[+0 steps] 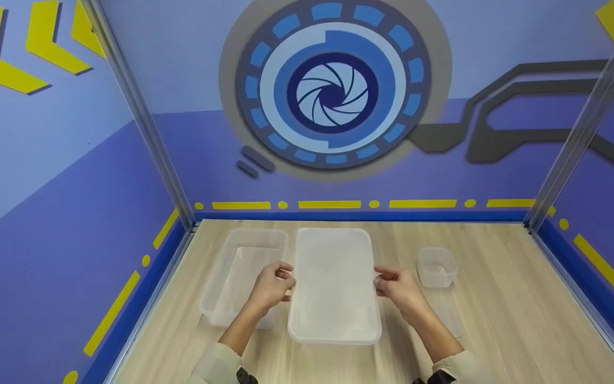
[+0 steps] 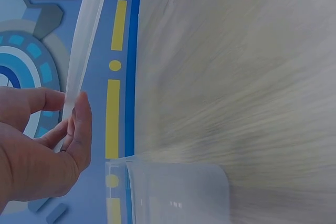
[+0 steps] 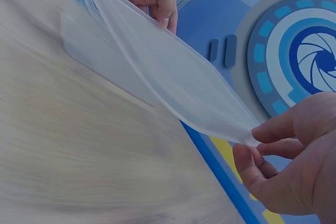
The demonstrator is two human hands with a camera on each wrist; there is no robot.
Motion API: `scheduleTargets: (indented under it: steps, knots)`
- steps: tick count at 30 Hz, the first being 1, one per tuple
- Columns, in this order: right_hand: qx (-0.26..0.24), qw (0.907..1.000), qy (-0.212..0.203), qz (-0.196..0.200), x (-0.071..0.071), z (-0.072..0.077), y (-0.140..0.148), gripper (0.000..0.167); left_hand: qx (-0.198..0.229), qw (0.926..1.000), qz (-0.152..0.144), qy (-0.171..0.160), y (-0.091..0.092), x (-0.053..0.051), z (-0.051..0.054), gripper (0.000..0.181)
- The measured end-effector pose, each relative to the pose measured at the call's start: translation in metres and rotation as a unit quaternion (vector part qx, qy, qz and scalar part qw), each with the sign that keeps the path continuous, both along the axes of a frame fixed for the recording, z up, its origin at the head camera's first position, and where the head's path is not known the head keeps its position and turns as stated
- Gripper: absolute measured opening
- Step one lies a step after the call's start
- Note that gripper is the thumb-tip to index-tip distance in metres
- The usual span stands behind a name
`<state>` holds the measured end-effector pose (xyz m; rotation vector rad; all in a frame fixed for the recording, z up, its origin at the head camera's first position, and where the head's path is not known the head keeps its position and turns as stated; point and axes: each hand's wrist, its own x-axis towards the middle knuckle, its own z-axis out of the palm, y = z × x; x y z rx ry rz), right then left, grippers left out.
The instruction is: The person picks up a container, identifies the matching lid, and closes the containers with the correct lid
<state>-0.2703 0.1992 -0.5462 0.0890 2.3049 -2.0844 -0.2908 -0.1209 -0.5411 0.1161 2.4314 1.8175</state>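
A large translucent rectangular lid [image 1: 333, 285] is held up off the table by both hands. My left hand [image 1: 274, 285] pinches its left long edge between thumb and fingers. On the opposite long edge, my right hand [image 1: 398, 290] pinches it the same way. The left wrist view shows the lid [image 2: 86, 40] almost edge-on, and in the right wrist view the lid [image 3: 163, 72] bends slightly. Left of the lid, partly behind my left hand and forearm, a large clear plastic box [image 1: 215, 298] stands on the table with its top uncovered.
A small clear square container [image 1: 437, 274] stands on the right of the wooden table [image 1: 515, 298]. Nearer to me lies a small translucent lid [image 1: 450, 320], partly covered by my right forearm. Printed panels and metal posts [image 1: 142, 106] enclose the table's back and sides.
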Motion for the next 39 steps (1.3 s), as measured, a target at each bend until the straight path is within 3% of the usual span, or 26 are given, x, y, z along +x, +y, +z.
scheduleTargets:
  steps: [14,24,32,39]
  knots:
    - [-0.004,1.0000,0.001,0.002,-0.007,0.008,-0.008,0.039,0.019,0.9995,0.025,-0.001,-0.004,0.001,0.007,0.033]
    - [-0.007,1.0000,-0.002,-0.003,-0.011,0.011,-0.017,0.038,-0.037,0.9985,0.034,0.022,-0.009,-0.006,0.011,0.032]
    - [-0.021,0.9997,-0.001,-0.013,-0.019,0.015,-0.027,0.037,-0.075,0.9936,0.061,0.060,-0.011,-0.013,0.016,0.031]
    - [-0.024,0.9996,0.001,-0.015,-0.023,0.018,-0.035,0.037,-0.067,0.9930,0.074,0.063,-0.017,-0.016,0.016,0.032]
